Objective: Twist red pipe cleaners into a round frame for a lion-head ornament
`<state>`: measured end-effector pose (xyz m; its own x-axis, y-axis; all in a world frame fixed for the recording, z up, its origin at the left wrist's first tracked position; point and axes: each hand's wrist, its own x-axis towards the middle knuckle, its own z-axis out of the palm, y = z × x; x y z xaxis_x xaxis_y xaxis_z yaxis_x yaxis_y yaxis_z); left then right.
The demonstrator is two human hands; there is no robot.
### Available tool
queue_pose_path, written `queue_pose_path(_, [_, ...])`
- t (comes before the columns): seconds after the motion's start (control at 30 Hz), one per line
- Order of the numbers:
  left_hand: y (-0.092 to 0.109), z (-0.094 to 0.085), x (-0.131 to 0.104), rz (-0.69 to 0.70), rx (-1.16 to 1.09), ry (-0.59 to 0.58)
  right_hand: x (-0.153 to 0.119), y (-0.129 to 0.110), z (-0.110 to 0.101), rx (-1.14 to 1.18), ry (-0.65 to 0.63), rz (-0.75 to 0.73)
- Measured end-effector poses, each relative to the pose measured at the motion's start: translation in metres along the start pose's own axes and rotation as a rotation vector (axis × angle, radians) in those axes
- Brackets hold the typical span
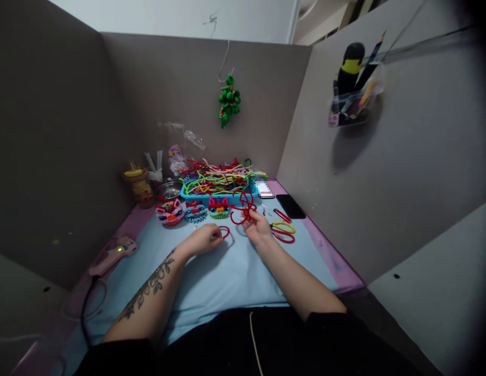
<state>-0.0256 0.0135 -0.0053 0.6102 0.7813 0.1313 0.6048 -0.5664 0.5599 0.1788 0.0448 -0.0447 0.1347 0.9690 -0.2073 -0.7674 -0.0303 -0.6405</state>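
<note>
My left hand (207, 239) is closed, its fingers pinched round a curved red pipe cleaner (226, 231) that pokes out to the right. In my right hand (257, 227) is a bunch of bent, looped red pipe cleaners (246, 199), gripped between thumb and fingers and standing up above them. A small gap separates the two hands over the light blue cloth (227, 277). Scissors (282, 231) with yellow and red handles lie just right of my right hand. Three colourful fuzzy animal-face figures (196, 211) sit in a row beyond my left hand.
A blue tray (199, 199) heaped with multicoloured pipe cleaners stands at the back. To its right lie a black phone (290, 206) and a red cutter (282, 215). A pink glue gun (115, 256) with a cord rests at left. Grey partitions (168, 78) enclose the desk.
</note>
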Motion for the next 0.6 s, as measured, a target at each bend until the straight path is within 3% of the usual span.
queue_pose_path(0.13, [-0.002,-0.01,0.002,-0.111,-0.531,0.249,-0.007,-0.006,0.005,-0.048,-0.073,-0.138])
queue_pose_path(0.3, [0.0,-0.015,0.002,-0.196,-1.143,0.365,-0.01,-0.011,0.007,-0.077,-0.169,-0.226])
queue_pose_path(0.43, [0.001,-0.016,0.002,-0.283,-1.356,0.388,-0.013,-0.012,0.009,-0.064,-0.248,-0.181])
queue_pose_path(0.6, [-0.007,-0.016,0.005,-0.381,-1.423,0.505,-0.018,-0.014,0.011,-0.091,-0.285,-0.214])
